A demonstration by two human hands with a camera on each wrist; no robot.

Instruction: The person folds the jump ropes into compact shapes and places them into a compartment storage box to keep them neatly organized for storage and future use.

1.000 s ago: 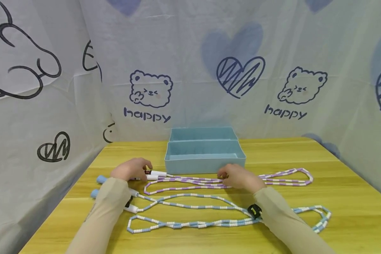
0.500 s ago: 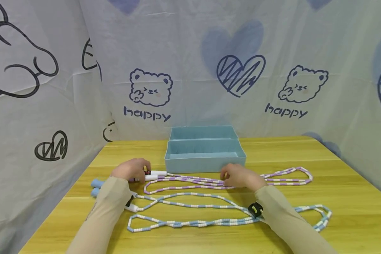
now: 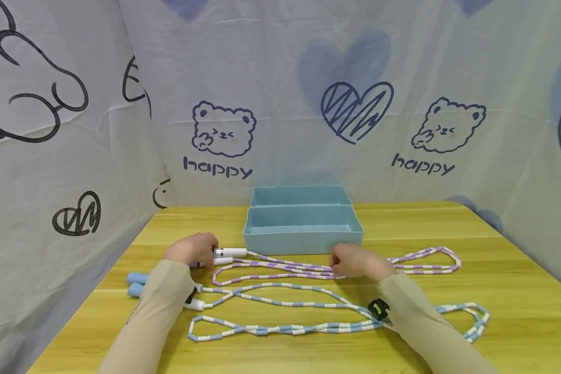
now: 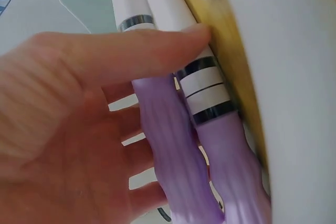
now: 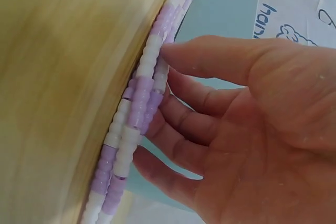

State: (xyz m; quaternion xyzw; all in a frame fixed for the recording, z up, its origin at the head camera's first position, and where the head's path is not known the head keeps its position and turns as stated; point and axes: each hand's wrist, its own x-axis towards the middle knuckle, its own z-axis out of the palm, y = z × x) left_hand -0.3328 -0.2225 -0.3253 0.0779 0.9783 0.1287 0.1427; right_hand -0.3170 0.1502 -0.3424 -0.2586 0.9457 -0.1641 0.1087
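A jump rope with purple-and-white beads lies lengthwise in front of the box. My left hand [image 3: 194,249] holds its two handles together; in the left wrist view the thumb crosses over the purple grips [image 4: 168,129] near their white ends, and the fingers pass behind. Farther along, my right hand [image 3: 357,261] grips the gathered beaded cord [image 5: 140,103], thumb on one side and fingers curled behind. Nearer me lies a second jump rope [image 3: 292,330] with blue-and-white beads. Its blue grips [image 3: 135,285] poke out left of my left sleeve, which hides part of the handles.
A light blue box [image 3: 304,244] with a raised back section stands at the middle rear, just behind the purple cord. Wooden tabletop [image 3: 449,228] spreads around it. A white printed cloth [image 3: 280,104] hangs behind and along the sides.
The upper purple-rope handle has turned and risen slightly in my left hand. My right hand has shifted a little to the right along the cord. The blue grips have slid left and toward me.
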